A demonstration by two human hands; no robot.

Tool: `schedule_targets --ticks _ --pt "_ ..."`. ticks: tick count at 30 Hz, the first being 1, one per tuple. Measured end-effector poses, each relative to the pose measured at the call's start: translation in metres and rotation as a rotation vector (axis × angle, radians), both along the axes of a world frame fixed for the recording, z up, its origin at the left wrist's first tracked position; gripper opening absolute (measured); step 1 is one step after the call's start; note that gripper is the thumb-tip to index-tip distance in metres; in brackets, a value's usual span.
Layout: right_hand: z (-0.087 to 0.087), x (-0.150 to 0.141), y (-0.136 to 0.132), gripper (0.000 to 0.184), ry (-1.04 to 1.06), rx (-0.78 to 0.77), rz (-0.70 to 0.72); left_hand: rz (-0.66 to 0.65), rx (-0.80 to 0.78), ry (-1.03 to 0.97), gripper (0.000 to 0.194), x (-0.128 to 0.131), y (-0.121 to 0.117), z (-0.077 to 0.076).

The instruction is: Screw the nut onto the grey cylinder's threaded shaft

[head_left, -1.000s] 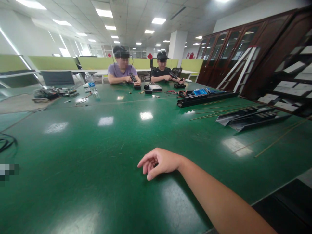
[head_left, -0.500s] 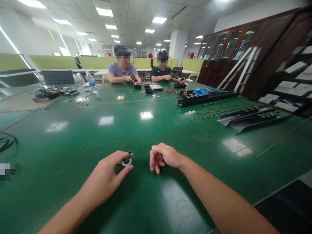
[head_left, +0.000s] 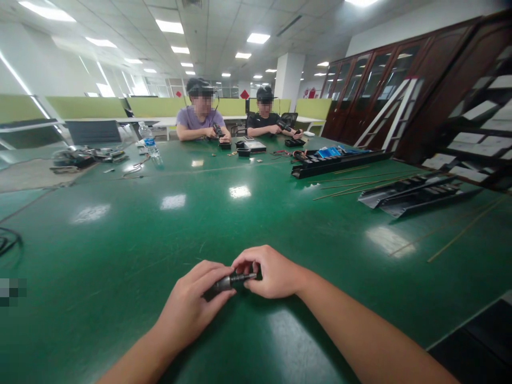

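A small dark metal tool with a thin shaft [head_left: 234, 280] lies level between my two hands, just above the green table [head_left: 160, 234]. My left hand [head_left: 192, 304] is closed round its thicker end. The fingers of my right hand [head_left: 270, 272] pinch the thin shaft end. Both forearms reach in from the bottom edge.
Two people sit at the far side of the table, each handling small black devices [head_left: 240, 146]. A water bottle [head_left: 150, 144] stands at the far left. Long black trays [head_left: 340, 160] and thin rods [head_left: 360, 186] lie to the right. Dark wooden cabinets [head_left: 400, 80] line the right wall.
My left hand came into view holding the small tool upright. It has since turned the tool level, and my right hand has closed on its thin end.
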State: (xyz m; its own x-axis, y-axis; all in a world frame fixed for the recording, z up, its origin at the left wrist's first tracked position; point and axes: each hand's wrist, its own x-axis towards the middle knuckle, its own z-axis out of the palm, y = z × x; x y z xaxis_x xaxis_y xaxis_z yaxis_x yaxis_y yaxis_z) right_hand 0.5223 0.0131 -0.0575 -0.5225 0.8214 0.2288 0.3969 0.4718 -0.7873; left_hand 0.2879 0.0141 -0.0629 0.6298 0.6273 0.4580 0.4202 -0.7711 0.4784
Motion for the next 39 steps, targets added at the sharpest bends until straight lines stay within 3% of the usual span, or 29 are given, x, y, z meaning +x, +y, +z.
schedule_targets --ticks 6,12,27,39 --pt "0.0025 0.0006 -0.0009 0.033 -0.079 0.056 -0.004 0.132 -0.009 -0.014 0.047 -0.0011 0.0 -0.0084" --pt "0.0055 0.0002 -0.0028 0.034 -0.058 0.087 -0.008 0.128 -0.052 -0.027 0.028 0.0003 -0.0049 -0.0029" --pt "0.0064 -0.002 -0.0046 0.022 0.004 0.115 -0.055 0.128 0.046 -0.071 0.029 -0.0002 -0.0014 -0.0054" --pt "0.0005 -0.0032 -0.0033 0.018 0.02 0.125 -0.061 0.139 0.02 -0.082 0.028 0.0006 0.0011 -0.0095"
